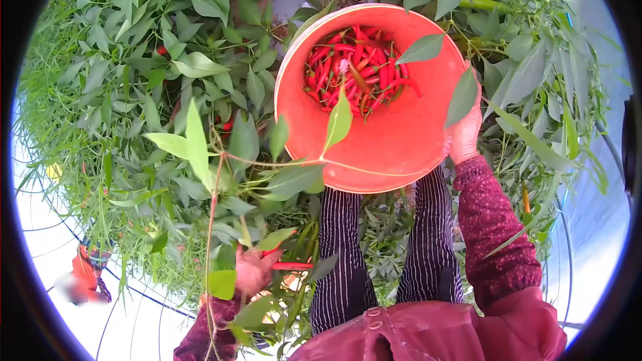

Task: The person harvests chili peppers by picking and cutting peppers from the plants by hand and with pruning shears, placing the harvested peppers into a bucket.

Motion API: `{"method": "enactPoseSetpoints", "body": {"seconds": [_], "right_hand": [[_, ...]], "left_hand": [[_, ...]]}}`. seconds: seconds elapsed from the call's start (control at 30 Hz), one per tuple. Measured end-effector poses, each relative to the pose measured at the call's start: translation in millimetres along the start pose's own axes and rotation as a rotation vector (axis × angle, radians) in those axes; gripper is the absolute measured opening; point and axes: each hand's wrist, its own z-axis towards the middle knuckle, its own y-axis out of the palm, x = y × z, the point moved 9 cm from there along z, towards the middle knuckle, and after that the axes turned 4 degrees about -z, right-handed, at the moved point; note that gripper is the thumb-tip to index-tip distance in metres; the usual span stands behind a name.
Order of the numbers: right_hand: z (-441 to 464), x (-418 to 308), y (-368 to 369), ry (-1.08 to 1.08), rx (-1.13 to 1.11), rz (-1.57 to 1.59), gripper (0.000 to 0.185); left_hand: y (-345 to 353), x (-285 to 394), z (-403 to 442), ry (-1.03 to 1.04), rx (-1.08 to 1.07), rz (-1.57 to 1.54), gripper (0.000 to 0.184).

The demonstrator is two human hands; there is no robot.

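While right hand (466,135) clamps bucket (381,152) edge, left hand (253,271) clasps peppers (294,266); leaves (461,98) crowd both.

Red bucket (388,147), right fingers (472,119) at its side; red peppers (382,70) piled inside, left of those fingers.

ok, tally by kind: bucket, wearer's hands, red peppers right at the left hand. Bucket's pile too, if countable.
Bucket: 1
Hands: 2 (left hand, right hand)
Red peppers at the left hand: 2 visible
Total: 5, leaving out the pile in the bucket, which overlaps too much to count.
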Motion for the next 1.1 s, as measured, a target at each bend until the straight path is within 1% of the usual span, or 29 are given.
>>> {"method": "enactPoseSetpoints", "body": {"seconds": [0.03,0.07,0.1,0.13,0.2,0.23,0.3,0.33,0.37,0.4,0.43,0.47,0.5,0.53,0.57,0.6,0.63,0.67,0.7,0.73,0.8,0.83,0.9,0.93,1.0,1.03,1.07,1.1], "right_hand": [[-0.4,1.1,-4.6,0.003,0.002,-0.004,0.044],[0.4,-1.8,-6.7,-0.094,-0.031,-0.240,0.044],[2.1,-5.1,-3.7,-0.200,-0.065,-0.471,0.044],[5.1,-3.7,-5.0,-0.208,-0.065,-0.468,0.044],[0.9,-12.3,-2.3,-0.405,-0.062,-0.734,0.043],[0.1,-9.5,-5.2,-0.406,-0.063,-0.734,0.043],[6.2,2.3,-16.5,-0.273,0.005,-0.804,0.046],[2.4,-5.5,-8.9,-0.273,0.004,-0.802,0.046],[-4.2,-22.8,5.6,-0.310,0.002,-0.828,0.050],[-9.3,-31.9,11.2,-0.342,0.004,-0.857,0.054],[-9.3,-28.8,6.8,-0.333,0.009,-0.858,0.054],[-7.9,-30.0,7.0,-0.392,0.000,-0.871,0.058],[-8.2,-30.0,6.4,-0.448,-0.007,-0.884,0.062],[-9.7,-26.5,1.9,-0.434,-0.001,-0.883,0.062],[-11.8,-24.4,1.1,-0.431,-0.012,-0.959,0.064],[-12.2,-23.9,1.4,-0.431,-0.027,-1.035,0.067],[-10.4,-27.2,1.6,-0.424,-0.022,-1.034,0.067],[-11.6,-31.6,4.7,-0.435,-0.024,-1.034,0.063],[-14.3,-31.5,6.8,-0.443,-0.031,-1.034,0.059],[-9.2,-19.0,0.8,-0.438,-0.031,-1.032,0.059],[-0.6,8.5,-8.9,-0.534,-0.079,-1.079,0.052],[-4.7,-1.6,-3.6,-0.527,-0.078,-1.081,0.052],[-12.0,-32.2,7.3,-0.432,0.018,-1.042,0.045],[-13.9,-30.7,10.2,-0.427,0.018,-1.047,0.045],[-1.4,2.3,-0.8,0.020,0.009,0.247,0.042],[-0.4,3.8,-1.3,0.014,0.009,0.244,0.042],[0.9,5.1,-3.6,-0.011,-0.007,0.197,0.042],[2.0,4.6,-7.2,-0.033,-0.020,0.149,0.042]], "left_hand": [[-2.9,4.8,3.2,-0.011,-0.016,-0.048,0.047],[-6.1,11.5,7.1,-0.031,-0.031,-0.096,0.049],[-29.6,32.1,19.7,0.020,0.078,-0.289,0.049],[-57.1,56.4,38.1,0.079,0.190,-0.480,0.050],[-105.0,99.1,70.7,0.234,0.423,-0.643,0.052],[-114.7,113.9,87.9,0.173,0.380,-0.595,0.052],[-127.4,136.6,124.9,0.077,0.338,-0.507,0.052],[-131.9,141.1,140.7,0.044,0.330,-0.466,0.053],[-136.2,138.3,152.9,0.044,0.332,-0.465,0.053],[-152.6,146.1,155.9,0.220,0.506,-0.424,0.047],[-161.5,153.1,150.1,0.397,0.675,-0.379,0.041],[-162.2,139.4,147.7,0.445,0.716,-0.314,0.033],[-164.1,119.9,145.3,0.426,0.695,-0.243,0.024],[-172.0,95.6,145.1,0.387,0.720,-0.254,0.021],[-180.6,64.1,148.5,0.287,0.701,-0.414,0.016],[-177.8,28.6,155.3,0.159,0.618,-0.588,0.013],[-176.1,-7.0,156.2,0.085,0.614,-0.576,0.011],[-183.5,-25.7,154.9,0.025,0.564,-0.237,0.010],[-172.1,-63.1,156.6,-0.128,0.393,-0.278,0.010],[-150.7,-117.4,156.2,-0.256,0.293,-0.437,0.013],[-161.0,-138.7,153.7,-0.114,0.455,-0.366,0.018],[-160.8,-141.9,159.5,-0.115,0.448,-0.365,0.018],[-164.7,-130.4,176.8,0.016,0.456,-0.141,0.026],[-158.7,-132.9,183.2,0.017,0.451,-0.145,0.026],[-133.1,-147.1,205.4,-0.184,0.261,0.326,0.027],[-120.4,-160.8,215.4,-0.209,0.205,0.476,0.020],[-109.5,-181.6,220.7,-0.393,0.136,0.563,0.013],[-101.7,-188.8,224.6,-0.388,0.088,0.685,0.014]]}}
